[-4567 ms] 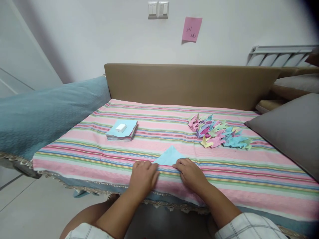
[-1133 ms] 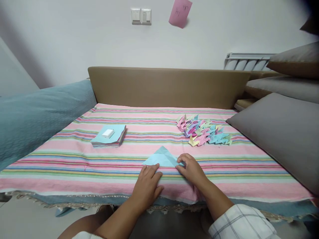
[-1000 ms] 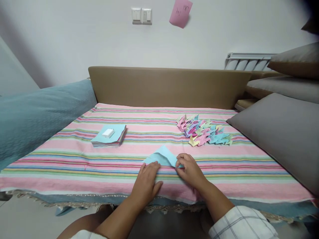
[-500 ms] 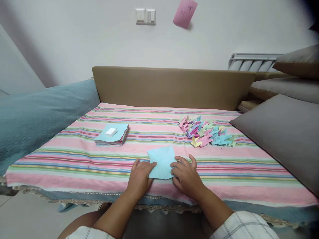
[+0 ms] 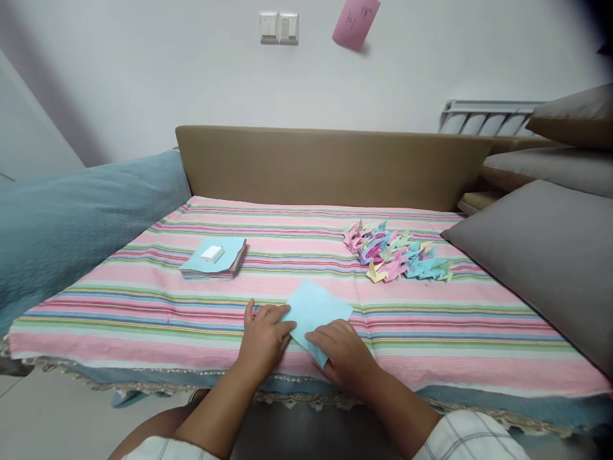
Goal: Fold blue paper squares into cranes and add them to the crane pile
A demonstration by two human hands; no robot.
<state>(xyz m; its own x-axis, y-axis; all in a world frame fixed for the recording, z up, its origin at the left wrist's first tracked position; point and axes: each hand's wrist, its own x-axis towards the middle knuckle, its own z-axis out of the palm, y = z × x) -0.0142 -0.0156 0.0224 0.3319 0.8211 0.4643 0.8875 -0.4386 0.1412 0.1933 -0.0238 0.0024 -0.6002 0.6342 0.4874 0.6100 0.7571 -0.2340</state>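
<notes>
A light blue square of origami paper (image 5: 316, 311) lies turned like a diamond on the striped cloth, near the front edge. My left hand (image 5: 265, 332) pinches its left corner between thumb and fingers, with the index finger lying along the edge. On the lower right side, my right hand (image 5: 342, 351) grips the near corner, fingers on top and the thumb mostly hidden beneath. That near corner looks bent up or curled under the right fingers. The paper's underside cannot be seen.
Left of the hands sits a stack of coloured paper (image 5: 213, 262) with a small white box (image 5: 212, 253) on it. Many folded paper cranes (image 5: 397, 255) cluster at the right. Grey cushions (image 5: 541, 255) border the right side; a blue covered armrest (image 5: 96, 217) borders the left.
The blue paper has been rotated so a corner points toward me. My right hand has moved down and left from its right edge to the near corner; my left hand shifted slightly.
</notes>
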